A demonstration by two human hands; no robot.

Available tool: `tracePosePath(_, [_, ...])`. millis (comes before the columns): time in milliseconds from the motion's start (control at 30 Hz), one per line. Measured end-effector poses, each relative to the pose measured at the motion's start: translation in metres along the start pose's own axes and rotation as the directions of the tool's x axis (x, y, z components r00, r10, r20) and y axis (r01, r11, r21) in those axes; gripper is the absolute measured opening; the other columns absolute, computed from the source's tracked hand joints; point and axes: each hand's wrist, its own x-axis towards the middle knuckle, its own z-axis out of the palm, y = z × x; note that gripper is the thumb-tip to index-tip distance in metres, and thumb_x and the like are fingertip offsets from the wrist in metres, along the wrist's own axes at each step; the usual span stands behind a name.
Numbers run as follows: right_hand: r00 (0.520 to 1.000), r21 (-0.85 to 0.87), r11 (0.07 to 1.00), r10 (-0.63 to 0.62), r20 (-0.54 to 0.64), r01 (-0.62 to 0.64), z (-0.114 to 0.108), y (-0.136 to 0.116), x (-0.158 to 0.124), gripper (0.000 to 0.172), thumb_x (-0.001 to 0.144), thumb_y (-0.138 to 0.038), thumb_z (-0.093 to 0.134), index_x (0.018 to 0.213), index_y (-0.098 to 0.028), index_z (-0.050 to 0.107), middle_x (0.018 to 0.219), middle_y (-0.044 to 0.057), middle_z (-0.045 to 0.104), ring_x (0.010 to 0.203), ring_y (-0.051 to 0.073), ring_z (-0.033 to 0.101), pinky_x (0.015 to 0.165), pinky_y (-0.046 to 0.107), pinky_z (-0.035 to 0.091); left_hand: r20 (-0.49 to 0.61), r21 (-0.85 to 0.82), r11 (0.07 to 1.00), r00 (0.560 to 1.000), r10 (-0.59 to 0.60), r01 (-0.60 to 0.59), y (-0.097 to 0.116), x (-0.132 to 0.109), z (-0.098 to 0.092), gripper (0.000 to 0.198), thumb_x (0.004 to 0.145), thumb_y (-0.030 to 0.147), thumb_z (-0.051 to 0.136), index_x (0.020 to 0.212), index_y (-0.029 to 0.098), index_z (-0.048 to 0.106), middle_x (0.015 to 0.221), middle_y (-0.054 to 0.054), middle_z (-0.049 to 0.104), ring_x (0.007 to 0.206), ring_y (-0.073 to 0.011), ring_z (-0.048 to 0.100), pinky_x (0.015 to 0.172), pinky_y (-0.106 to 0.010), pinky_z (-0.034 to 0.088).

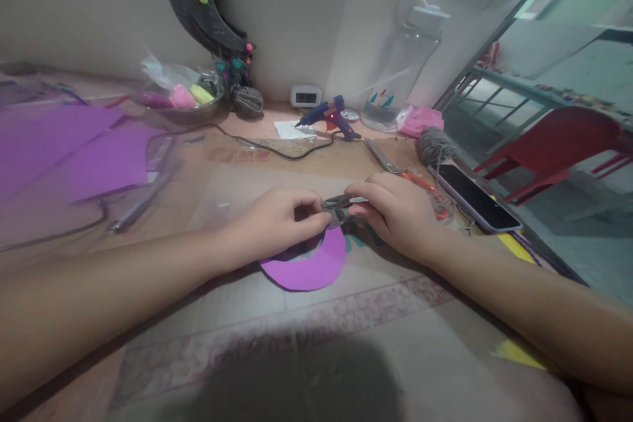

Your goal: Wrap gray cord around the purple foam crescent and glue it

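Note:
A purple paper crescent point(316, 268) lies low in front of me, its curved edge toward me. At its upper end is a dark grey band that looks like yarn point(338, 203). My left hand point(291, 217) pinches that end between thumb and fingers. Just to the right, my right hand point(395, 211) is closed on dark grey strands that look like the same yarn; the exact grip is blurred. Teal pieces point(363, 244) show under the right hand. Above it rest orange-handled scissors point(383, 157), partly covered by the hand.
A blue glue gun point(331, 117) rests on white paper, its cord trailing left. Purple sheets point(99, 145) are at the left. Grey yarn point(435, 145) and a phone point(475, 198) are at the right, near the table edge. A decorated dark crescent point(202, 6) stands behind a bowl point(178, 112).

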Motion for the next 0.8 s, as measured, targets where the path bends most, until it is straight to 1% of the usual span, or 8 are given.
tracePosePath(67, [1.000,-0.014,1.000,-0.006,-0.012,0.006,-0.0001,-0.0002,-0.0002,0.042,0.100,-0.044,0.036,0.097,-0.015,0.065,0.074,0.006,0.061,0.069,0.018,0.052,0.063,0.030,0.034,0.000,-0.007,1.000,1.000,0.003,-0.003,0.0000,0.0000,0.0000,0.029,0.088,0.041,0.050,0.073,0.018,0.060,0.064,0.001,0.064,0.058,-0.0123,0.056,0.055,-0.022,0.040])
tracePosePath(200, [1.000,-0.026,1.000,-0.004,0.006,0.004,-0.0006,-0.0004,-0.0002,0.040,0.100,-0.043,0.035,0.095,-0.016,0.065,0.074,0.006,0.061,0.068,0.018,0.051,0.063,0.030,0.034,0.003,0.013,1.000,1.000,0.009,-0.009,-0.0001,-0.0002,-0.0001,0.030,0.088,0.043,0.050,0.074,0.018,0.061,0.066,0.000,0.065,0.060,-0.0131,0.057,0.056,-0.024,0.040])
tracePosePath(400, [0.999,0.029,0.999,0.016,0.040,-0.017,0.0000,-0.0004,0.0004,0.039,0.100,-0.041,0.036,0.095,-0.016,0.065,0.074,0.006,0.061,0.069,0.018,0.052,0.062,0.030,0.035,-0.007,0.045,0.999,1.000,0.017,-0.016,-0.0008,0.0003,0.0005,0.031,0.088,0.043,0.049,0.074,0.018,0.061,0.067,0.000,0.065,0.062,-0.0140,0.057,0.058,-0.024,0.040])
tracePosePath(600, [0.998,0.050,0.998,0.027,0.053,-0.029,0.0013,-0.0008,0.0006,0.038,0.100,-0.040,0.037,0.095,-0.015,0.065,0.075,0.005,0.062,0.070,0.018,0.054,0.062,0.028,0.035,-0.007,0.078,0.996,0.999,0.052,-0.051,-0.0032,0.0013,0.0004,0.029,0.089,0.040,0.049,0.073,0.018,0.061,0.066,0.001,0.064,0.062,-0.0132,0.057,0.058,-0.023,0.039])
tracePosePath(800, [0.998,0.061,0.998,0.031,0.049,-0.034,0.0006,-0.0018,0.0008,0.038,0.100,-0.039,0.039,0.094,-0.014,0.066,0.073,0.005,0.062,0.069,0.018,0.056,0.061,0.028,0.035,0.010,0.070,0.997,1.000,0.028,-0.029,-0.0032,0.0006,-0.0002,0.029,0.090,0.041,0.049,0.074,0.019,0.061,0.067,0.001,0.064,0.062,-0.0127,0.057,0.056,-0.023,0.039])
